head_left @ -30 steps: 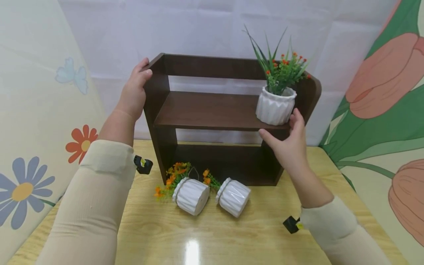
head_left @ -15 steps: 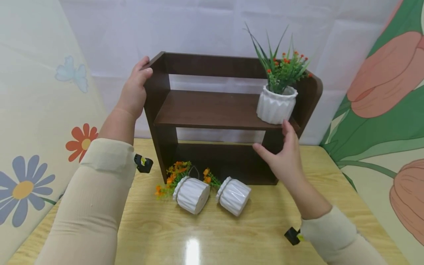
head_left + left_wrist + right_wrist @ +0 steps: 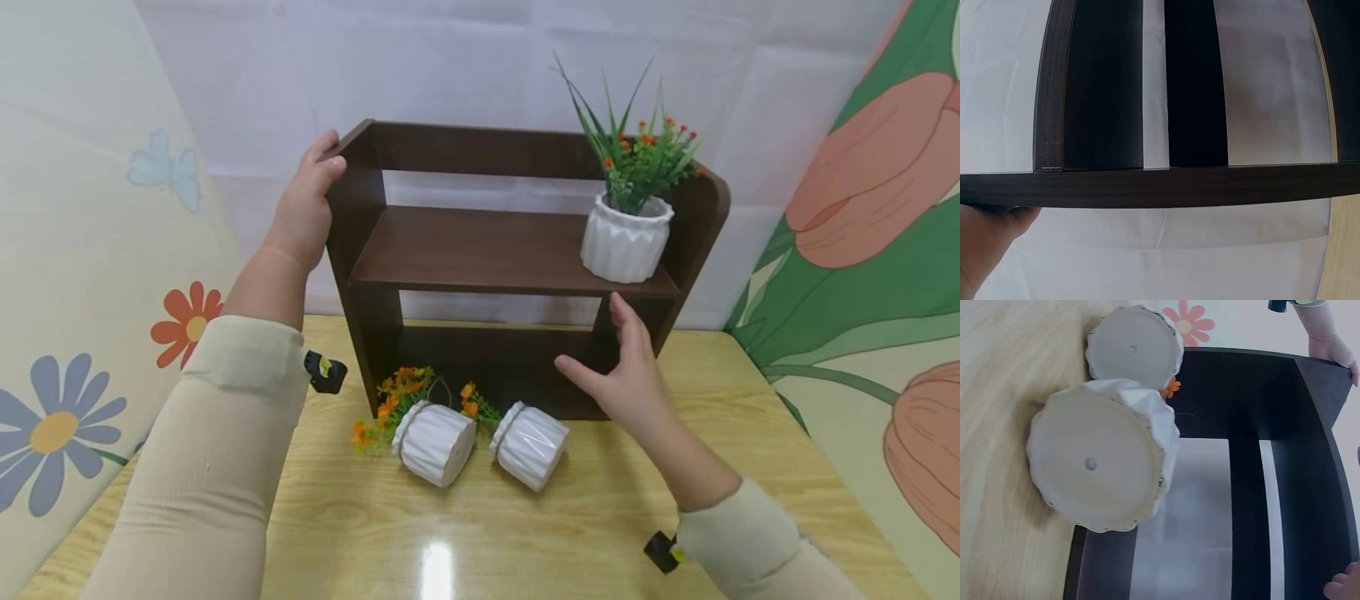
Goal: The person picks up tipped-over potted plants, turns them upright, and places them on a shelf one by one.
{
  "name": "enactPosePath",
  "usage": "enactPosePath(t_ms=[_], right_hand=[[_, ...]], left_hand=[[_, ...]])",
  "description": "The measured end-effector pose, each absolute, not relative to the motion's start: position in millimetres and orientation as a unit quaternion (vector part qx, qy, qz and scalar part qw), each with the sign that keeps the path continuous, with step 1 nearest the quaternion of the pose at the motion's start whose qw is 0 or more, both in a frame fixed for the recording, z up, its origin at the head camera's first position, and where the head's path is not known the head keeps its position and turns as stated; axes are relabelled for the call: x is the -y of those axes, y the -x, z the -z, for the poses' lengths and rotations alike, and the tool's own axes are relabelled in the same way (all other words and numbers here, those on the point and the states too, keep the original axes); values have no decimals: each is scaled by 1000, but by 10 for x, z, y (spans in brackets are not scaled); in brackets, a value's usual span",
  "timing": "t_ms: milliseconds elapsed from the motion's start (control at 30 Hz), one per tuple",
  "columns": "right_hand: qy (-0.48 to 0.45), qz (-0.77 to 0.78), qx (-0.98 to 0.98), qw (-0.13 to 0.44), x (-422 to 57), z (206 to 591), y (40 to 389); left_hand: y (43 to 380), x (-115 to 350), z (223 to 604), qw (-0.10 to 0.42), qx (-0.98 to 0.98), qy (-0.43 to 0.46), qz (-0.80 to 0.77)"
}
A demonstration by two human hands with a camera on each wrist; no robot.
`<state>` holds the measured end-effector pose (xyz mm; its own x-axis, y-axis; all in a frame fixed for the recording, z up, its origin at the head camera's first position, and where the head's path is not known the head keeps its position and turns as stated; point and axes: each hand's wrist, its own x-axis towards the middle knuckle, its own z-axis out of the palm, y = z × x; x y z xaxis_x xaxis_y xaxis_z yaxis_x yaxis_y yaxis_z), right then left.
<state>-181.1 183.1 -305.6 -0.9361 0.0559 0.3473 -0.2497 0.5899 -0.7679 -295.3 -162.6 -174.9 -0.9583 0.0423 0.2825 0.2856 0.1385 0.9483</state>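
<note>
My left hand (image 3: 300,208) holds the upper left side panel of a dark brown two-tier shelf (image 3: 465,250), its thumb near the slanted top edge; the palm side is hidden. On the upper board, at the right, stands a white fluted flowerpot (image 3: 626,242) with grassy leaves and small red flowers. My right hand (image 3: 630,375) is in front of the lower tier, thumb and fingers spread, holding nothing. Left of it lie two tipped white pots with orange flowers, the nearer pot (image 3: 529,446) and the left pot (image 3: 435,442), their bases toward me.
The shelf stands on a light wood table (image 3: 480,525) against a white cloth (image 3: 465,67). Painted panels with flowers border both sides. Black wrist cameras, such as the left camera (image 3: 326,372), stick out from both sleeves.
My right hand has drawn away from the upright flowerpot, moving down and to the left toward the lying pots. My left hand keeps its place on the shelf.
</note>
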Motion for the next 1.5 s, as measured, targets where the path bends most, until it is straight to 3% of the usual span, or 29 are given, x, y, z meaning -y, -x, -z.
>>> enactPosePath(t_ms=[833, 1500], right_hand=[[-106, -384, 916, 41, -1730, 3455, 1795], [-151, -294, 944, -9, -1595, 3749, 1821]], left_hand=[[2962, 1633, 1757, 95, 755, 111, 639], [2957, 1621, 1764, 96, 764, 106, 630]])
